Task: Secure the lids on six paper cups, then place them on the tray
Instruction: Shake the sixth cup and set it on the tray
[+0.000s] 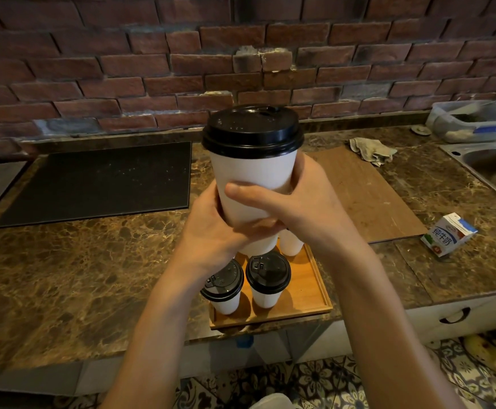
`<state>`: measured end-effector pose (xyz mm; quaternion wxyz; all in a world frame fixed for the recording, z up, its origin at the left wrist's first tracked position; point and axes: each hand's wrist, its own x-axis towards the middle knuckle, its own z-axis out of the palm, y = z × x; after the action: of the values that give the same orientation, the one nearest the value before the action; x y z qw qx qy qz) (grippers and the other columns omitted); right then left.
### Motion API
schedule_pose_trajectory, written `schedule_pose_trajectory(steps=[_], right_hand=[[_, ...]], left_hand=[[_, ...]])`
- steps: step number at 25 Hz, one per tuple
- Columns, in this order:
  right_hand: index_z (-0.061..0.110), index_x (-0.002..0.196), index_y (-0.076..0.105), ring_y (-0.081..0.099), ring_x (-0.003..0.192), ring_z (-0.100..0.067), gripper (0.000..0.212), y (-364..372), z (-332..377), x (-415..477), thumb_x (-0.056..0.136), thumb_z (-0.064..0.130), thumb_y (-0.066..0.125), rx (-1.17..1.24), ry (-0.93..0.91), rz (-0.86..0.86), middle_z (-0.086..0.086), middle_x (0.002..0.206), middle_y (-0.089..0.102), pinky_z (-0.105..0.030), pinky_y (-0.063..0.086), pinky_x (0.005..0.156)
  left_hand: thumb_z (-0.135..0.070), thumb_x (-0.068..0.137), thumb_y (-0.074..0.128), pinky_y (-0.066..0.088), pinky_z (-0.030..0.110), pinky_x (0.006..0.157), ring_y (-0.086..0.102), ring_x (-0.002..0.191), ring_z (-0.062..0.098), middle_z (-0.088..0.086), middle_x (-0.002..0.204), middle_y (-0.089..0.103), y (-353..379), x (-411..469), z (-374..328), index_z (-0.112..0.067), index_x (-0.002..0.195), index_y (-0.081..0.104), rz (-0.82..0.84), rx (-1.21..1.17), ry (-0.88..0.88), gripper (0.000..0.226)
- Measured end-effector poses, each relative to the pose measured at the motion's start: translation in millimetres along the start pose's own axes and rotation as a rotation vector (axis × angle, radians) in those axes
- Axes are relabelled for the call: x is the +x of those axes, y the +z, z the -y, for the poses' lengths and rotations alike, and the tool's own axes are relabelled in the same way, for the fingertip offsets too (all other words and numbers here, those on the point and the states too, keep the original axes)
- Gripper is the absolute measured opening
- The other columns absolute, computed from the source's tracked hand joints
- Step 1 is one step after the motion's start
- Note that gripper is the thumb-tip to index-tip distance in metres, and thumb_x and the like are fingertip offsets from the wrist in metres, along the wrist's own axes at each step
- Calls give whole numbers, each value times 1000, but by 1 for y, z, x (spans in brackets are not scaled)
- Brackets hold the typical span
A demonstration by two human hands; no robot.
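Observation:
A white paper cup (252, 175) with a black lid (252, 131) on it is held up high above the counter. My left hand (211, 228) grips its lower part from the left and my right hand (300, 202) wraps round it from the right, thumb across the front. Below, a wooden tray (308, 287) holds two lidded cups, one at the front left (223, 286) and one beside it (267, 276). Parts of two more white cups (291, 245) show on the tray behind my hands, their tops hidden.
A black mat (99, 184) lies at the left of the marble counter, a wooden board (365, 196) at the right. A milk carton (447, 234) lies near the board. A rag (373, 150), a steel sink (494, 169) and a plastic container (474, 121) are at the far right.

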<state>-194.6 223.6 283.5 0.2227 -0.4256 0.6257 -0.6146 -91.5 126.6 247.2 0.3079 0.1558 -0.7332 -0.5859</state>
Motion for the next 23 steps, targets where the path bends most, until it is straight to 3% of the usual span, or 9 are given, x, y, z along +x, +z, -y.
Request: schedule_pose_trajectory(steps=[5, 9, 14, 17, 23], right_hand=[[29, 124, 51, 62, 105, 0, 72, 10, -4, 0, 63, 41, 86, -27, -10, -130, 12, 114, 63, -21, 57, 80], [29, 126, 49, 61, 107, 2, 73, 16, -6, -2, 64, 39, 87, -48, -30, -185, 14, 116, 62, -19, 56, 83], [21, 130, 53, 63, 109, -4, 76, 7, -2, 1, 64, 35, 87, -2, -16, -155, 8, 119, 65, -31, 58, 88], [19, 130, 54, 64, 108, -6, 75, 2, -2, 1, 63, 32, 85, 47, -10, -116, 6, 118, 67, -33, 59, 87], [17, 128, 56, 66, 107, -10, 67, -4, -6, 1, 66, 27, 82, 118, 19, 7, 2, 115, 69, -27, 57, 82]], left_hand=[[-27, 57, 85, 51, 11, 78, 63, 105, 0, -9, 113, 66, 7, 3, 6, -14, 127, 51, -66, 46, 38, 79], [-28, 60, 82, 52, 16, 83, 61, 109, 3, -6, 119, 64, 10, 4, 11, -15, 130, 50, -80, 34, 36, 77], [-39, 55, 84, 50, 8, 74, 62, 102, -5, -26, 109, 64, 6, 1, 5, -35, 119, 50, -57, 62, 51, 72], [-43, 55, 84, 50, 8, 71, 62, 101, -5, -24, 108, 65, 5, 0, 0, -35, 116, 51, -31, 47, 41, 69], [-28, 56, 82, 51, 8, 66, 64, 94, -5, -25, 100, 67, 4, -4, -3, -31, 111, 53, 41, -7, 21, 63]])
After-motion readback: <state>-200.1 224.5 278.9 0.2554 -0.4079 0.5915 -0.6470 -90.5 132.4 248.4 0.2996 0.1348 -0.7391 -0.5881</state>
